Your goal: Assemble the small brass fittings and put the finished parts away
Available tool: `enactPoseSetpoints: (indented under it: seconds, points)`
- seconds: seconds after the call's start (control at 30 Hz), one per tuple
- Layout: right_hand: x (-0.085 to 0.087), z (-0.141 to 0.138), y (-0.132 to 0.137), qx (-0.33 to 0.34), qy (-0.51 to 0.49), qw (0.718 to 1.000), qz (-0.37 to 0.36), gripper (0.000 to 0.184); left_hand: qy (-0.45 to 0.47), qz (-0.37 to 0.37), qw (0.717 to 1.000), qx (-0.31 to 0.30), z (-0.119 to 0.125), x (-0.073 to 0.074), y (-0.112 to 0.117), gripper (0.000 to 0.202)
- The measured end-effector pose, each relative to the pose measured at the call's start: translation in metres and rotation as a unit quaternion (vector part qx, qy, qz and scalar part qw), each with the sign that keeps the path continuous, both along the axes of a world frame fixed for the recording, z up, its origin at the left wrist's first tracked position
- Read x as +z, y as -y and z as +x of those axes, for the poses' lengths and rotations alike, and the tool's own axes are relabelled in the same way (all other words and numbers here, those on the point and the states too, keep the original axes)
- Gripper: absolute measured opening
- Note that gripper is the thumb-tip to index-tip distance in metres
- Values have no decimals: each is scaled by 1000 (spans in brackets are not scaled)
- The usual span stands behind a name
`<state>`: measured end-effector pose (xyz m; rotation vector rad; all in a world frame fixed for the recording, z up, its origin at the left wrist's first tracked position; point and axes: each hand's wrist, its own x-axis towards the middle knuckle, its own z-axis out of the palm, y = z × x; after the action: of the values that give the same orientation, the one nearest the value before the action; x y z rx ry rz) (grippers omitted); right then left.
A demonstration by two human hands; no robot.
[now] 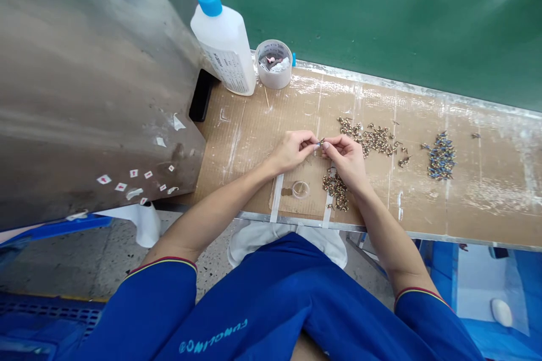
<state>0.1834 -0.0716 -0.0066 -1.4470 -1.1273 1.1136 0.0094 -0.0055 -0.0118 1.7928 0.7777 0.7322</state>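
Note:
My left hand (292, 152) and my right hand (345, 161) meet above a cardboard-covered bench (254, 141), and their fingertips pinch a tiny metal part (320, 142). Its exact shape is too small to tell. A loose heap of brass-coloured small parts (368, 138) lies just beyond my right hand, and a second heap (336, 190) sits below that hand. Farther right is a pile of blue-and-metal parts (440, 157). A small clear round dish (300, 189) rests under my left forearm's reach.
A white squeeze bottle with a blue nozzle (223, 39) and a round tub holding scraps (274, 64) stand at the bench's back edge. A dented metal panel (93, 90) rises at the left, and a green wall (359, 11) runs behind. The bench's front edge (381, 227) lies close to my body.

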Motion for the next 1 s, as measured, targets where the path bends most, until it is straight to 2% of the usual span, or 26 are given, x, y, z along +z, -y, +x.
enactPoseSetpoints:
  seconds: [0.27,0.57,0.73,1.0]
  points:
    - [0,-5,2,2,11,1000,-4,34,-56,57,997,24,-1,-7,0,12]
    - [1,6,-1,116,91,989,16,14,-114,111,986,-44,-5,-4,-2,16]
    - [-3,-3,3,71,108,991,37,9,-110,76,991,-20,-5,-1,0,12]
    - [-5,-2,0,42,14,999,1,26,-49,23,998,-29,-9,4,-6,17]
